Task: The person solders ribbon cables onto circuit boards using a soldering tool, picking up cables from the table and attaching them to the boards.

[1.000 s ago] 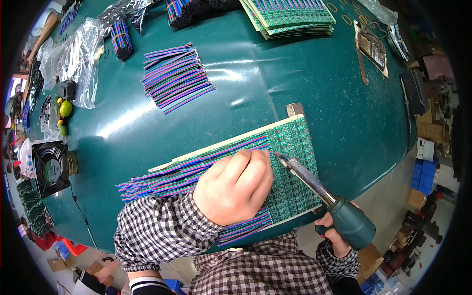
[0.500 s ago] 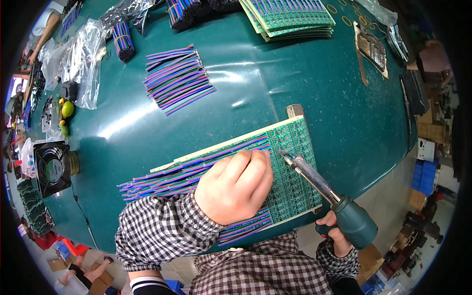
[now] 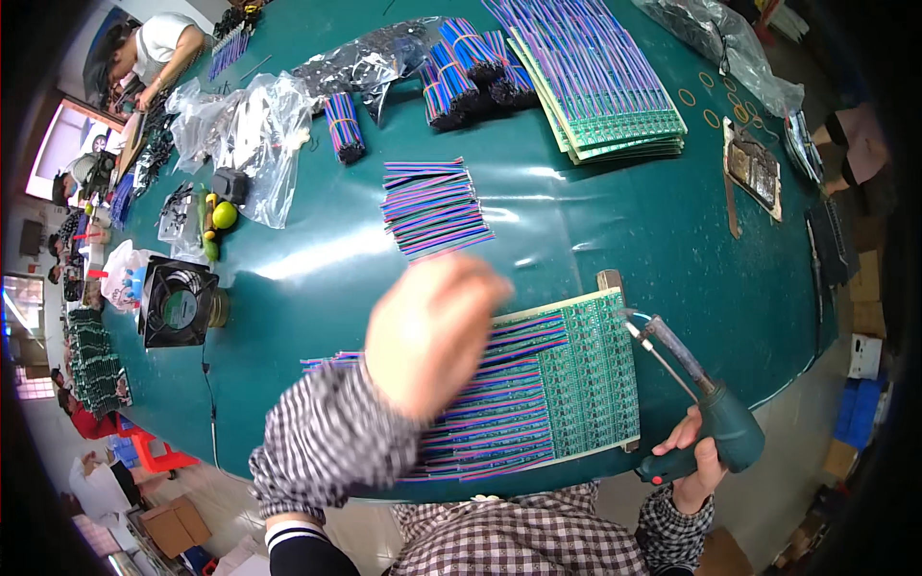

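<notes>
My right hand (image 3: 698,453) is wrapped round the handle of a dark green soldering gun (image 3: 732,427). Its metal tip points up and left, beside the right edge of a green circuit board panel (image 3: 600,374). Striped ribbon wires (image 3: 499,408) lie side by side across the panel's left part and stick out past it. Over the panel's upper left is my left hand (image 3: 432,331), smeared by motion, so its fingers and anything in them cannot be made out. Just beyond it lies a loose pile of short striped ribbon wires (image 3: 434,206).
Wired boards are stacked (image 3: 615,120) at the back, beside bundled wires (image 3: 451,86). A black fan (image 3: 178,302) stands left, near fruit (image 3: 224,215) and clear plastic bags (image 3: 259,144). Rubber bands (image 3: 711,118) and a worn small plate (image 3: 752,171) lie back right. Another person (image 3: 163,53) sits far left.
My left hand has lifted off the wires on the panel and moved up and left toward the loose pile. The soldering gun's tip has moved right, off the panel. The view has tilted upward.
</notes>
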`<state>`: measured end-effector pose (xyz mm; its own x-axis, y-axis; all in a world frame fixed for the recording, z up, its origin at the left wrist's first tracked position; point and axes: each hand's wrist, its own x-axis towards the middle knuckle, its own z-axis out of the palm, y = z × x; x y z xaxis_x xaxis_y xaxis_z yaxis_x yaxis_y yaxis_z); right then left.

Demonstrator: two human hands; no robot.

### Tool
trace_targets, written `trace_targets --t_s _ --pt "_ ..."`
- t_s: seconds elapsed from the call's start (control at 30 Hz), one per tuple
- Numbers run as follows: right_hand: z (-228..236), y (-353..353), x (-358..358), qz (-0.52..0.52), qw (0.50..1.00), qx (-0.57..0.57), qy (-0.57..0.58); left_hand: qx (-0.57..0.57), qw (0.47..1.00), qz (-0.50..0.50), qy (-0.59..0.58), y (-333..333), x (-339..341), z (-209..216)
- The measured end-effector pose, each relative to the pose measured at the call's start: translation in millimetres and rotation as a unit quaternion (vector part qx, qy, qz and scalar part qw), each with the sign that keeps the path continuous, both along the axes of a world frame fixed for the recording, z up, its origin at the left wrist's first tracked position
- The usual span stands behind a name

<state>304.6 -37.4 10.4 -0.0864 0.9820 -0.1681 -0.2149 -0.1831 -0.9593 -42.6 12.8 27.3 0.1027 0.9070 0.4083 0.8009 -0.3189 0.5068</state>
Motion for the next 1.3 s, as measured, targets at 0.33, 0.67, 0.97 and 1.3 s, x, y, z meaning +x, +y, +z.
trace_targets --t_s 0.33,0.67,0.97,1.3 --pt "-7.0 2.7 1.8 -0.023 0.999 -0.019 0.037 -0.129 0.986 0.091 -0.045 19.8 -41.2 -46.3" --pt "-0.5 4.4 3.5 -0.015 0.998 0.009 0.059 -0.15 0.987 0.035 -0.037 45.3 -40.2 -43.1" --pt "-4.4 -1.2 -4.0 -0.026 0.996 -0.06 0.062 -0.034 0.956 -0.062 0.285 24.3 -32.4 -44.1" --pt "5.7 -5.8 -2.1 -0.017 0.998 -0.027 0.055 0.017 0.967 -0.035 0.25 29.8 -42.9 -25.5"
